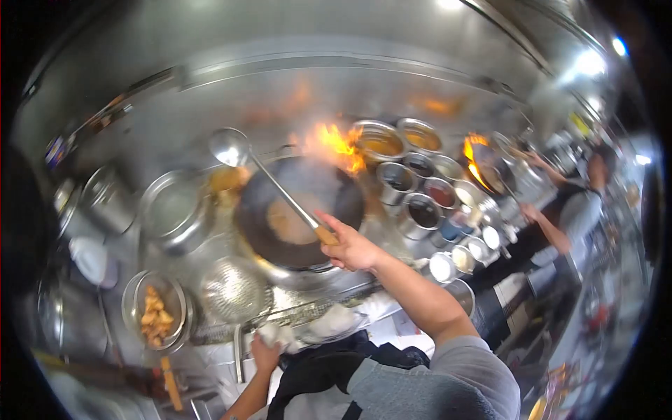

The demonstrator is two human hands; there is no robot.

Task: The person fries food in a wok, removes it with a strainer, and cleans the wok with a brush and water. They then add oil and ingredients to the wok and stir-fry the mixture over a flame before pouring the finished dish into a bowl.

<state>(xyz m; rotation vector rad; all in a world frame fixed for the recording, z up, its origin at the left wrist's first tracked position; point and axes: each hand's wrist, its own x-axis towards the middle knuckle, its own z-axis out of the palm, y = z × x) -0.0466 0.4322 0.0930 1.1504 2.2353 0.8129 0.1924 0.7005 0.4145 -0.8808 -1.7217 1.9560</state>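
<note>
My right hand point(350, 245) grips the wooden handle of a ladle point(283, 192), its index finger stretched along the handle. The ladle's metal bowl is raised beyond the left rim of a large dark wok point(255, 227). A pale patch shows in the wok's bottom, under haze, and flames point(336, 145) rise at its far right edge. My left hand point(264, 353) is low at the front edge of the stove, fingers closed around part of a white cloth point(278, 334). A bent metal lever point(239, 353) stands just left of that hand.
Left of the wok are a metal pot point(171, 210), a perforated strainer point(233, 288) and a wire skimmer point(168, 364) with browned food pieces. Several sauce pots point(420, 215) stand at right. Farther right, a co-worker point(577, 210) handles a flaming wok point(493, 168).
</note>
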